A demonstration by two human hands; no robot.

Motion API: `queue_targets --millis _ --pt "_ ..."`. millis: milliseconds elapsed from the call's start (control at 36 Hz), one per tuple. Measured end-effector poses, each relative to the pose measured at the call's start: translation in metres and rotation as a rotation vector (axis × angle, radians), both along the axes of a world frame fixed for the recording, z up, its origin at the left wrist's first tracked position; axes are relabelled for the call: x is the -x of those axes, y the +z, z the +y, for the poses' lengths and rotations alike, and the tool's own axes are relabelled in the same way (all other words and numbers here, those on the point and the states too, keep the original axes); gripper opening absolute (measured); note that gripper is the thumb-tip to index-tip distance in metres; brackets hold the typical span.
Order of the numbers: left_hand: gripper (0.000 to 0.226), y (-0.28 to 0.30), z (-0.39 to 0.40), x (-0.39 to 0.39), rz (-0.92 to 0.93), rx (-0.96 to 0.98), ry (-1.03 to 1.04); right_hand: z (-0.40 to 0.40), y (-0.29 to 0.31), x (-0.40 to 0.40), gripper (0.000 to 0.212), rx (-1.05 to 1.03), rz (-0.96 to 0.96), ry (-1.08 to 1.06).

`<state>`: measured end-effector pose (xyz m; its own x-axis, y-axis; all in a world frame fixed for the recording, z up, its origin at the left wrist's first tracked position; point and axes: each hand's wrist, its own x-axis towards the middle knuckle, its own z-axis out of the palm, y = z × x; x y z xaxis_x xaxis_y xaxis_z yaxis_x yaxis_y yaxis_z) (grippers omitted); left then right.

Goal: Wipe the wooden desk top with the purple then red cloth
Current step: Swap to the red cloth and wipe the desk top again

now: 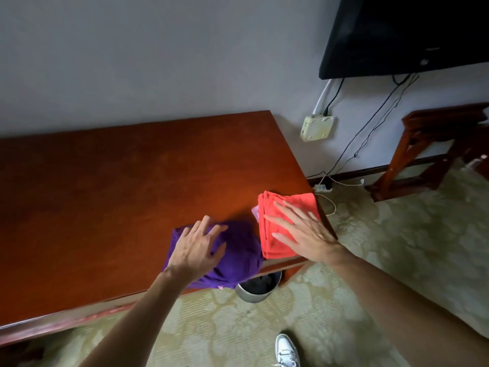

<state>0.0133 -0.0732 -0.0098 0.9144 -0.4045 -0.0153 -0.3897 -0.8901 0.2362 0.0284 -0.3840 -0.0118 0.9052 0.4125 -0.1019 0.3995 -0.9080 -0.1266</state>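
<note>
The reddish-brown wooden desk top point(119, 186) fills the left and middle of the view. A bunched purple cloth point(238, 255) lies at the desk's front edge, hanging slightly over it. My left hand point(197, 246) rests flat on its left part, fingers spread. A folded red cloth point(285, 207) sits at the desk's right front corner, touching the purple one. My right hand point(304, 234) lies flat on the red cloth with fingers apart. A bit of pale pink point(255, 211) shows under the red cloth's left edge.
A metal waste bin point(256, 288) stands on the carpet under the desk's front edge. A wall box point(316, 127) and cables hang right of the desk, with a power strip point(322, 187) on the floor. A wooden stand point(434, 152) is at the far right, a television point(404, 33) above.
</note>
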Motion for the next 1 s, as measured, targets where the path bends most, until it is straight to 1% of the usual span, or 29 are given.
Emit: queue_targets --millis 56,167,278,361,472,556,750,806,861,944,1000 --pt "0.049 -0.008 -0.010 -0.018 -0.009 0.004 0.004 -0.001 -0.009 -0.017 0.060 0.008 -0.041 0.066" --pt "0.053 -0.024 -0.029 -0.052 0.031 0.034 0.059 -0.009 -0.039 -0.038 0.063 0.075 -0.043 0.228" --pt "0.056 -0.037 -0.036 -0.086 0.016 0.066 0.107 -0.020 -0.053 -0.058 0.063 0.052 -0.096 0.305" --pt "0.058 -0.045 -0.038 -0.114 0.048 0.090 0.129 -0.025 -0.053 -0.081 0.063 0.031 -0.083 0.412" --pt "0.059 -0.050 -0.035 -0.146 0.053 0.017 0.082 -0.038 -0.052 -0.132 0.063 0.036 -0.082 0.557" --pt "0.055 -0.054 -0.027 -0.154 0.038 -0.010 0.056 -0.040 -0.052 -0.183 0.063 0.058 -0.083 0.616" --pt "0.055 -0.063 -0.011 -0.153 0.040 0.073 0.131 -0.033 -0.053 -0.306 0.063 0.098 -0.119 0.649" --pt "0.055 -0.065 -0.008 -0.153 0.051 0.068 0.154 -0.025 -0.054 -0.342 0.063 0.096 -0.113 0.655" --pt "0.055 -0.068 -0.008 -0.153 0.063 0.054 0.144 -0.019 -0.054 -0.377 0.064 0.094 -0.093 0.598" --pt "0.054 -0.070 -0.005 -0.155 0.079 0.056 0.139 -0.011 -0.053 -0.424 0.068 0.094 -0.066 0.416" --pt "0.054 -0.070 -0.004 -0.157 0.071 0.054 0.131 -0.005 -0.051 -0.449 0.070 0.083 -0.059 0.339"
